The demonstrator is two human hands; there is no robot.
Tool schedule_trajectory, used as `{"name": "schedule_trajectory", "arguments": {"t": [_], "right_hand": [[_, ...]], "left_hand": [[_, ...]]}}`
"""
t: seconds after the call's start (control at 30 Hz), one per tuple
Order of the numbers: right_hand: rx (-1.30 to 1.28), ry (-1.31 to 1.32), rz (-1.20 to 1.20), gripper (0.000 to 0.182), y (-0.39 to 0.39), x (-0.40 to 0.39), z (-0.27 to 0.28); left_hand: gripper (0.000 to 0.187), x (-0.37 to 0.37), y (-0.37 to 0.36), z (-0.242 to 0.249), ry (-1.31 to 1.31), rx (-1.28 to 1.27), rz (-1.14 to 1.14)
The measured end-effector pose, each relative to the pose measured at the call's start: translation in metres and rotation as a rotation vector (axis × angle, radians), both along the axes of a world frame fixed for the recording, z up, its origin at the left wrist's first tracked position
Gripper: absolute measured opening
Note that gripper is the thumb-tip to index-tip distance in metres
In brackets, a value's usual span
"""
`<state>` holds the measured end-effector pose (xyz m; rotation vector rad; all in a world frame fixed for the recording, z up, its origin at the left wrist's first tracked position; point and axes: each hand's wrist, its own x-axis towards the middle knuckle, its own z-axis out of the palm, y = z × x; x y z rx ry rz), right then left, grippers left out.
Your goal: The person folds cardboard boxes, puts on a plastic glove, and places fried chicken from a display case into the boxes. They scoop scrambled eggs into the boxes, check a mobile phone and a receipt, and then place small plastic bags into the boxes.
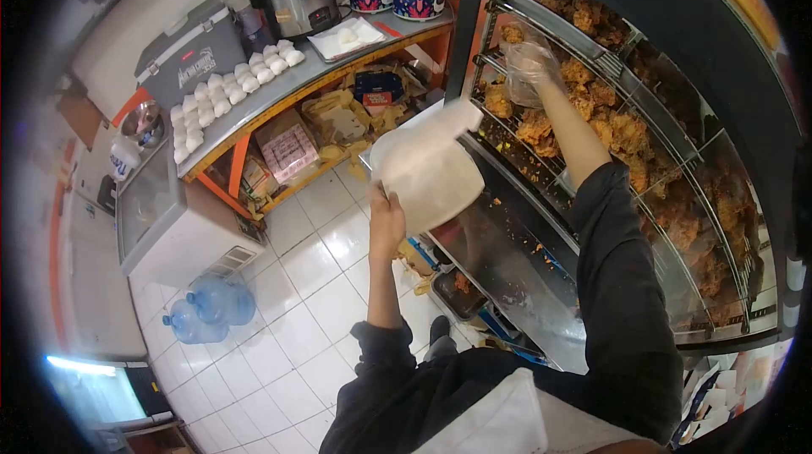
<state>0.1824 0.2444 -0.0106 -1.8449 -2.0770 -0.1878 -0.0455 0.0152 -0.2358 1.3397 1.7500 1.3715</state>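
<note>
My left hand [386, 216] is closed on the edge of a square white plate [444, 196] with rounded corners, tilted in front of me. A pale sheet or wrapper [427, 137], smeared by motion, lies across its upper part. My right hand [533, 65] is inside the display case, loosely covered by a clear plastic bag [523, 89]. Its fingers look curled beside a piece of fried chicken [512, 33]; the plastic hides whether they grip it. More fried chicken [622, 128] lies on the wire rack just below and right of this hand.
The dark case frame [475, 23] rises beside my right arm. Below it runs a crumb-strewn metal surface [507, 255]. On the left counter stand a rice cooker [300, 2], rows of white wrapped packets [241, 84] and a grey cooler [190, 48]. Blue water jugs [211, 310] lie on the tiled floor.
</note>
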Motion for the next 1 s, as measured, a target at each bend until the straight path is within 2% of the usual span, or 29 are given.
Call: {"name": "schedule_trajectory", "arguments": {"t": [0.03, 0.07, 0.1, 0.17, 0.2, 0.27, 0.4, 0.47, 0.5, 0.57, 0.6, 0.63, 0.7, 0.73, 0.77, 0.8, 0.87, 0.93, 1.0], "right_hand": [[-0.119, 0.210, -0.110, 0.046, -0.013, -0.006, 0.011], [-0.134, 0.398, -0.086, 0.043, -0.012, -0.007, 0.011], [-0.127, 0.402, -0.086, 0.043, -0.016, -0.008, 0.015], [-0.134, 0.594, -0.127, 0.049, -0.029, -0.012, 0.020], [-0.129, 0.593, -0.128, 0.049, -0.037, -0.015, 0.025], [-0.366, 0.871, -0.116, 0.056, -0.069, -0.028, 0.046], [-0.342, 0.888, -0.075, 0.060, -0.074, -0.025, 0.041], [-0.201, 0.557, -0.091, 0.061, -0.071, -0.020, 0.037], [-0.198, 0.556, -0.091, 0.061, -0.070, -0.019, 0.035], [-0.201, 0.394, -0.054, 0.061, -0.084, -0.027, 0.041], [-0.320, 0.604, -0.082, 0.042, -0.071, -0.024, 0.032], [-0.316, 0.605, -0.085, 0.042, -0.068, -0.024, 0.024], [0.382, 0.220, 0.285, 0.043, -0.072, -0.030, 0.008], [0.382, 0.223, 0.276, 0.043, -0.073, -0.031, 0.000], [0.415, 0.045, 0.354, 0.041, -0.073, -0.031, -0.006], [0.446, -0.135, 0.430, 0.040, -0.077, -0.032, -0.006], [0.407, -0.176, 0.504, 0.041, -0.099, -0.034, -0.010], [0.347, -0.229, 0.693, 0.046, -0.099, -0.034, -0.014], [0.441, -0.266, 0.721, 0.045, -0.085, -0.035, -0.047]], "left_hand": [[0.042, -0.001, 0.011, 0.008, 0.065, 0.023, 0.041], [0.042, -0.001, 0.022, 0.016, 0.128, 0.047, 0.082], [0.042, -0.001, 0.030, 0.023, 0.191, 0.068, 0.122], [0.043, 0.003, 0.040, 0.039, 0.313, 0.105, 0.201], [0.043, 0.008, 0.042, 0.049, 0.312, 0.110, 0.200], [0.045, 0.024, 0.035, 0.088, -0.070, -0.115, 0.109], [0.049, 0.025, 0.064, 0.057, 0.063, -0.194, 0.096], [0.054, 0.020, 0.074, 0.063, 0.382, -0.412, -0.155], [0.054, 0.026, 0.076, 0.065, 0.382, -0.409, -0.155], [0.057, 0.048, 0.058, 0.114, 0.080, -0.341, 0.208], [0.057, 0.049, 0.057, 0.119, 0.081, -0.337, 0.205], [0.058, 0.049, 0.056, 0.122, 0.079, -0.330, 0.193], [0.059, 0.047, 0.060, 0.113, 0.083, -0.324, 0.173], [0.056, 0.045, 0.068, 0.100, 0.113, -0.291, 0.182], [0.053, 0.044, 0.076, 0.086, 0.142, -0.256, 0.191], [0.053, 0.045, 0.070, 0.101, 0.147, -0.252, 0.185], [0.044, 0.044, 0.057, 0.126, 0.046, -0.298, 0.165], [0.039, 0.042, 0.057, 0.124, 0.020, -0.273, 0.156], [0.035, 0.039, 0.059, 0.117, -0.008, -0.254, 0.147]]}}
